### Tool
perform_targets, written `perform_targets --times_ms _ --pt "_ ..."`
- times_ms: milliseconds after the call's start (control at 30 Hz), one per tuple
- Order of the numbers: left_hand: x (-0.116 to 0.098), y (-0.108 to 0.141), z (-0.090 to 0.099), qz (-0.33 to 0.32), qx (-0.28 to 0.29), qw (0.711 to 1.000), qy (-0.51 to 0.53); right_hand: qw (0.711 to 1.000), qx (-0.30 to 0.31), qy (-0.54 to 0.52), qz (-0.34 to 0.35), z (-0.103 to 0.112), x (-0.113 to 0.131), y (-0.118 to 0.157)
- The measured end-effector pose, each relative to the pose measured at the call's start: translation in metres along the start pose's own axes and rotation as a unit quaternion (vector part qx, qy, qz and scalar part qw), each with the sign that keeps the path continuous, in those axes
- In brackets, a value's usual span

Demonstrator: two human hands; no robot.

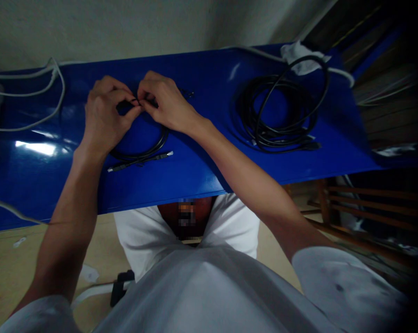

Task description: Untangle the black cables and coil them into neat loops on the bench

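Observation:
My left hand point(108, 104) and my right hand point(163, 99) meet over a coiled black cable point(158, 147) on the blue table. Both are closed in a pinch, fingertips almost touching, on a thin black strand point(136, 101). Whether that strand is a tie or part of the cable I cannot tell. Below the hands lies the near side of the coil, with a plug point(115, 168) at the left and another plug point(167, 154) at the right. My hands hide most of the coil's far side. A small black piece point(187, 93) shows just beyond my right hand.
A larger coil of black cable point(250, 111) lies on the right of the blue table point(202, 162), one loop raised. Behind it is a crumpled white plastic piece point(301, 55). White cords point(61, 88) cross the left end. Wooden slats point(368, 192) stand at the lower right.

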State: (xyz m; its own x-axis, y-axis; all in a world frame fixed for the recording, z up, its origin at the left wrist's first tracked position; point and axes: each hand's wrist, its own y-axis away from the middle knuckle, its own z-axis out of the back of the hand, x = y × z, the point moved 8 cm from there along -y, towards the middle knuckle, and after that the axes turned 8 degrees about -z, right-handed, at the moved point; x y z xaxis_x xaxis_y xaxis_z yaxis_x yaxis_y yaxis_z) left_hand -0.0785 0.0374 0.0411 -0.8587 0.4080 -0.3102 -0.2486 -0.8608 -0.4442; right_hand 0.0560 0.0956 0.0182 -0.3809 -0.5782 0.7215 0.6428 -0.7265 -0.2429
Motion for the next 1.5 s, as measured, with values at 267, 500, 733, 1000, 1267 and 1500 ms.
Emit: perform_targets --times_ms 267,500,733,1000,1267,1500 --pt "-0.008 -0.001 0.0 -0.024 -0.001 0.999 -0.024 1.0 0.002 -0.001 0.005 0.003 0.007 0.004" --pt "-0.008 0.0 0.003 -0.036 -0.012 0.999 -0.014 0.999 -0.007 -0.005 0.046 0.004 0.014 0.007" --pt "-0.008 0.0 0.004 -0.029 -0.007 0.999 -0.018 0.996 -0.039 -0.01 0.085 0.005 0.01 0.001" --pt "-0.005 0.0 0.002 -0.022 0.0 0.999 -0.027 0.996 -0.048 -0.022 0.071 0.008 0.007 0.0" --pt "-0.004 0.0 0.001 -0.017 0.0 1.0 -0.006 0.995 -0.062 -0.055 0.06 0.014 0.01 0.004" --pt "-0.007 0.0 0.003 -0.021 0.004 1.0 -0.016 0.996 -0.055 -0.049 0.058 0.009 0.009 -0.002"
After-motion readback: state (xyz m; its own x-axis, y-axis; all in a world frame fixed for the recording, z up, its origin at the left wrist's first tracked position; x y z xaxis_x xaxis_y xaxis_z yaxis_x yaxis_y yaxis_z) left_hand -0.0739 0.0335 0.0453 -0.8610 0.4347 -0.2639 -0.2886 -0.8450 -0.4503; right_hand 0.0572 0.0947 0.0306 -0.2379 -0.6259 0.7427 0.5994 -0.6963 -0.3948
